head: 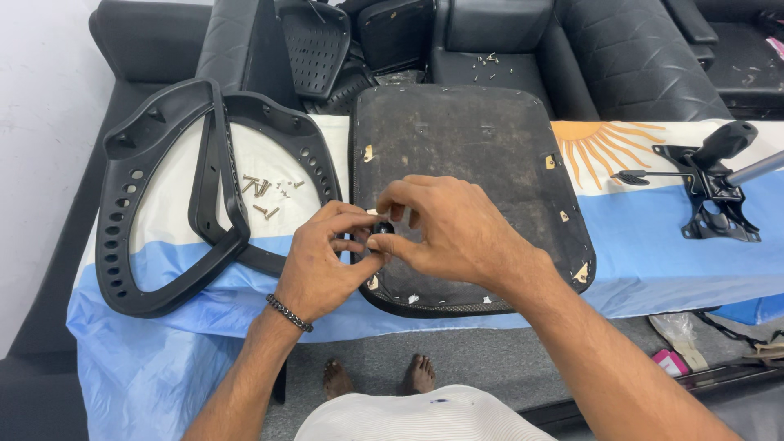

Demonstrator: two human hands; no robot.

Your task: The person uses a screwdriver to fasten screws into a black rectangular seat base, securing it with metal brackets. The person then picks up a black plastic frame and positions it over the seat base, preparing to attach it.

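Black small part (382, 229), pinched between my right hand (445, 233) thumb and forefinger; left hand (322, 265) fingertips curled, touching it. Directly beneath my fingers: upturned seat pan (490, 131). Left of them: loose screws (265, 192), curved plastic frames (163, 196).

An upturned office-chair seat pan (469, 147), dark and scuffed, with pale torn patches around its rim, lies flat on the table, its near edge overhanging the table's front edge. Over its near-left part, a small black part (382, 229) is pinched between the fingertips of the left hand (322, 265) and the right hand (445, 229); its shape is mostly hidden.
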